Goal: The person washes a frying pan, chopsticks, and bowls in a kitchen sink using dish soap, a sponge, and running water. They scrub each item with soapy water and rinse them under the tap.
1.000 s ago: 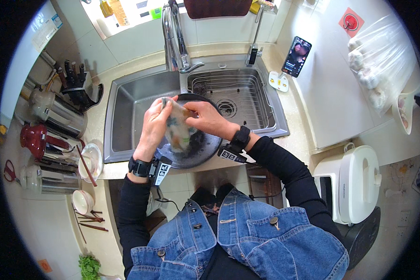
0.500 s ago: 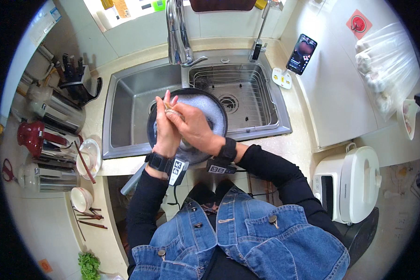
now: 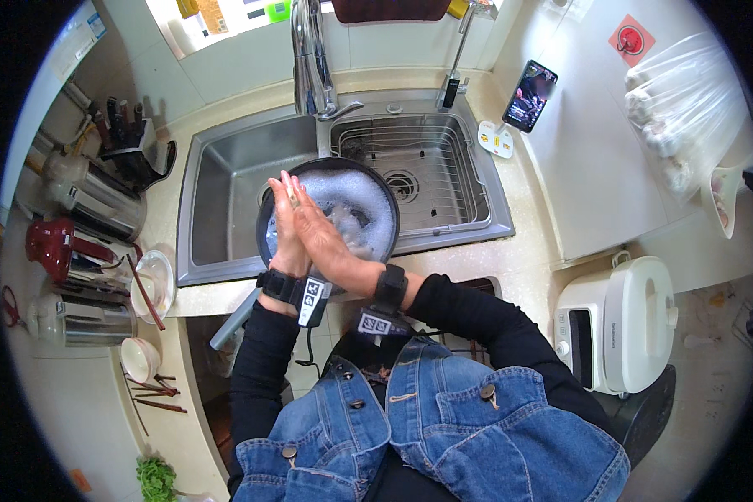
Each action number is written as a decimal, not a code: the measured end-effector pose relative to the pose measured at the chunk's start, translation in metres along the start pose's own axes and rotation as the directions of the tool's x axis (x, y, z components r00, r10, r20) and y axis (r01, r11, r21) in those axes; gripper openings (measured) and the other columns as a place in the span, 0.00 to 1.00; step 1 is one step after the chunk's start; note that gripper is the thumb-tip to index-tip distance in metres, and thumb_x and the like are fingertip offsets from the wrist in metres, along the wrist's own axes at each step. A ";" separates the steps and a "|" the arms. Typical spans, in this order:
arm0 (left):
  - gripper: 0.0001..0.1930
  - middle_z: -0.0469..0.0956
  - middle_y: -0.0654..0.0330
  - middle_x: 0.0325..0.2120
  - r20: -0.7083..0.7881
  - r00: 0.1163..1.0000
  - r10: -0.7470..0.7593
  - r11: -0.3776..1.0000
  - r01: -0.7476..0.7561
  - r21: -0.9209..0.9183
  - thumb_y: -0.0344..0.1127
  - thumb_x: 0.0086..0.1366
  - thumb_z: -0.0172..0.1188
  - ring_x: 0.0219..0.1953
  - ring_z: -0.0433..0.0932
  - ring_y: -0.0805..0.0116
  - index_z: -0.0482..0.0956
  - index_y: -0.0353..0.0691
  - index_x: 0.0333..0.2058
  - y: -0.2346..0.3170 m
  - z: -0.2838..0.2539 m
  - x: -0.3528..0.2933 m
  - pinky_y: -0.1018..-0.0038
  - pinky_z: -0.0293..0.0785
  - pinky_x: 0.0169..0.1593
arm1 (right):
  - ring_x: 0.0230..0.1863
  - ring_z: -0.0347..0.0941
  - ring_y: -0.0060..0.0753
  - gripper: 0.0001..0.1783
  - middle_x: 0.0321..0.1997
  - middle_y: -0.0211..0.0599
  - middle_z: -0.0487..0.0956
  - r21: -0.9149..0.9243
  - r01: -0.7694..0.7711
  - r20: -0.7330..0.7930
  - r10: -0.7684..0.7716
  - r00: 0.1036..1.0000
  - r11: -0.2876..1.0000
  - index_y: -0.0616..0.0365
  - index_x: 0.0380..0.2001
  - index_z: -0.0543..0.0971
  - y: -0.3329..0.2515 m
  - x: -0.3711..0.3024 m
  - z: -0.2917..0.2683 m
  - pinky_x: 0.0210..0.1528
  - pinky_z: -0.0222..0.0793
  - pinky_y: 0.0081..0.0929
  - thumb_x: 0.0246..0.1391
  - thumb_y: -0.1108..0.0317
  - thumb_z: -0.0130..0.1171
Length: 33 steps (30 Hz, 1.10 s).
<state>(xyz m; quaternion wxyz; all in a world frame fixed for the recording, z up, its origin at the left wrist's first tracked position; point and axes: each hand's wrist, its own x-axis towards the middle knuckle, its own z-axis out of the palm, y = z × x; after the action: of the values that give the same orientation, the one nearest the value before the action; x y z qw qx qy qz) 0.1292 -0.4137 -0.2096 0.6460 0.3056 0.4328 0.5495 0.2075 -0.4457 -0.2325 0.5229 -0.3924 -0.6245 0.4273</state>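
Note:
A black pan (image 3: 396,219) of foamy, soapy water (image 3: 361,186) rests across the front of the sink, its grey handle (image 3: 236,320) pointing toward me at the lower left. Over the pan's left side, my left hand (image 3: 286,243) and my right hand (image 3: 322,243) press together palm to palm, with fingers fairly straight. A small pale bit shows between them near the fingers; its kind is hidden by the hands. Pale lumps lie in the water beside my right hand, partly covered by foam.
Behind stand a tall faucet (image 3: 309,71) and a thinner tap (image 3: 456,63). A wire rack (image 3: 468,180) lines the right basin (image 3: 431,209). A phone (image 3: 530,96) leans at the right. On the left are a knife block (image 3: 134,155), bowls and chopsticks; a white appliance (image 3: 619,326) stands right.
My right hand has gone from curled fingers over the left palm to lying flatter against it, fingers straighter. The whole view has shifted slightly.

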 end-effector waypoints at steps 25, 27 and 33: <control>0.18 0.77 0.62 0.48 0.199 0.976 -0.086 0.996 0.082 0.024 0.44 0.74 0.48 0.47 0.74 0.72 0.74 0.40 0.53 0.015 -0.026 -0.034 0.69 0.73 0.52 | 0.47 0.73 0.47 0.20 0.47 0.50 0.78 -0.090 0.152 0.110 -0.142 0.984 0.984 0.64 0.47 0.74 0.017 0.008 -0.045 0.51 0.68 0.38 0.68 0.58 0.39; 0.20 0.78 0.61 0.45 0.140 0.990 0.008 0.993 -0.025 0.119 0.48 0.72 0.51 0.47 0.74 0.74 0.74 0.39 0.53 0.035 -0.023 -0.037 0.72 0.74 0.47 | 0.33 0.73 0.43 0.16 0.33 0.46 0.78 -0.053 -0.084 0.185 0.092 0.978 0.995 0.63 0.41 0.76 0.004 -0.002 -0.050 0.40 0.69 0.34 0.61 0.60 0.51; 0.18 0.76 0.71 0.32 0.225 0.951 0.213 0.904 -0.280 0.325 0.47 0.71 0.54 0.32 0.68 0.84 0.80 0.41 0.48 0.057 -0.005 -0.046 0.83 0.64 0.35 | 0.27 0.73 0.33 0.13 0.26 0.45 0.78 -0.346 0.068 0.221 0.011 0.975 0.936 0.64 0.34 0.80 -0.015 -0.019 -0.073 0.31 0.69 0.30 0.50 0.64 0.64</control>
<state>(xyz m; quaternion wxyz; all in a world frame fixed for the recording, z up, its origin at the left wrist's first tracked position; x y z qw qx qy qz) 0.0989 -0.4469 -0.1521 0.5430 0.5184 0.4202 0.5098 0.2822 -0.4592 -0.2176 0.3785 -0.4209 -0.7503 0.3415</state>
